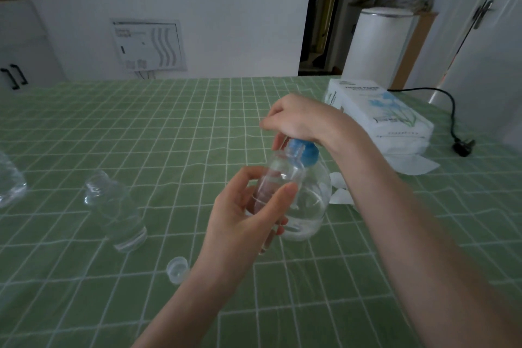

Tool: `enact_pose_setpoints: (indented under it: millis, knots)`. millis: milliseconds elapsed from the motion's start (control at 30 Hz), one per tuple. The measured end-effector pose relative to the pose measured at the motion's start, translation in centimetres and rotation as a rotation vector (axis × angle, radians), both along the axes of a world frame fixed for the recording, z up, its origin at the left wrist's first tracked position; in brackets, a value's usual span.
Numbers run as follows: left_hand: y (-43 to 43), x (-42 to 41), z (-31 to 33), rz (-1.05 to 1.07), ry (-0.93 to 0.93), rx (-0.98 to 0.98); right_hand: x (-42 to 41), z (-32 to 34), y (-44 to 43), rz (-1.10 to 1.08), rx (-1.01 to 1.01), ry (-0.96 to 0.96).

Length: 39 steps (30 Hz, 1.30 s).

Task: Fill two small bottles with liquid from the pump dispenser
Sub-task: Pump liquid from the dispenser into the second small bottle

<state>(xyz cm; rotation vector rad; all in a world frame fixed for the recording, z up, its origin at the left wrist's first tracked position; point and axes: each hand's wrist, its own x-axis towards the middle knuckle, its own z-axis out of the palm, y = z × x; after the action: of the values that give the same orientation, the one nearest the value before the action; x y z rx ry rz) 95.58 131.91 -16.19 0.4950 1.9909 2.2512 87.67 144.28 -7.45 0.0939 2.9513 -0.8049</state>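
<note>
Head view, centre of frame: my left hand (pixel 240 223) wraps its fingers and thumb around a small bottle (pixel 278 178) of thin clear plastic. It is lifted off the table and leans so its open neck meets the spout of the pump dispenser (pixel 313 200). My right hand (pixel 296 118) sits just above, wrist bent, fingers curled over the dispenser's blue pump head.

The relation that counts is that the bottle's long axis runs from lower left up to the spout at upper right, so its mouth is touching or just beside the nozzle. The right hand is directly over the plunger, so a press would go straight down. The dispenser body is rounded, transparent and glossy, with liquid low inside. How much the held bottle has taken I cannot tell.

Left of centre, a second small bottle (pixel 115 206) stands uncapped, ribbed near its base. A translucent cap (pixel 177 265) lies in the lower middle on the green grid tablecloth (pixel 113 121). A soft white tissue pack (pixel 381 113) rests upper right.
</note>
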Motion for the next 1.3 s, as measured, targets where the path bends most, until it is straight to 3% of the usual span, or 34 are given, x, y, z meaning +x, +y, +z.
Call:
enact_pose_setpoints:
  millis: [1300]
  knots:
    - [0.0, 0.0, -0.1, -0.018, 0.014, -0.024, -0.2, -0.1, 0.0, -0.001, 0.038, -0.032]
